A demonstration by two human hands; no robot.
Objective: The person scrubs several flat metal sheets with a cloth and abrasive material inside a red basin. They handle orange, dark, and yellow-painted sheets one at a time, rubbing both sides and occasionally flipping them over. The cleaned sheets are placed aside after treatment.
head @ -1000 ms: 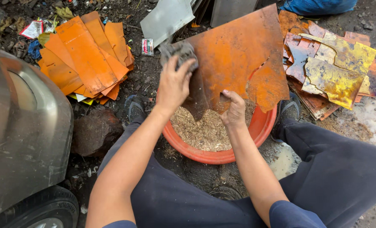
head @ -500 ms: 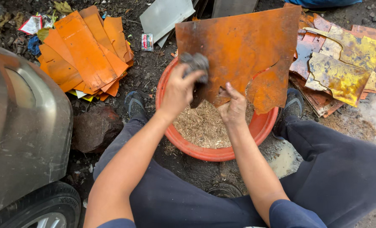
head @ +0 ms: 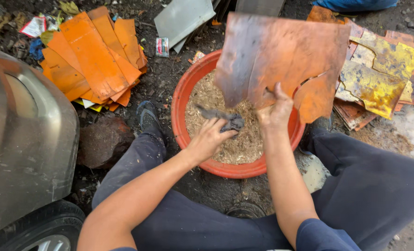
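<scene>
My right hand (head: 275, 110) grips the lower edge of a rusty orange metal sheet (head: 281, 60) and holds it tilted over a red basin (head: 181, 100) filled with sawdust (head: 211, 95). My left hand (head: 208, 138) is closed on a grey rag (head: 225, 120), low over the sawdust and just left of the sheet's bottom edge. My legs in dark trousers bend around the basin on both sides.
A stack of clean orange sheets (head: 93, 58) lies at the back left, and a pile of stained yellow and orange sheets (head: 379, 76) at the right. Grey metal panels (head: 183, 18) lean behind the basin. A vehicle's body and tyre (head: 23, 153) stand close at the left.
My left hand has come down with the rag from the sheet's face to the sawdust. The sheet has been lifted and swung to the right.
</scene>
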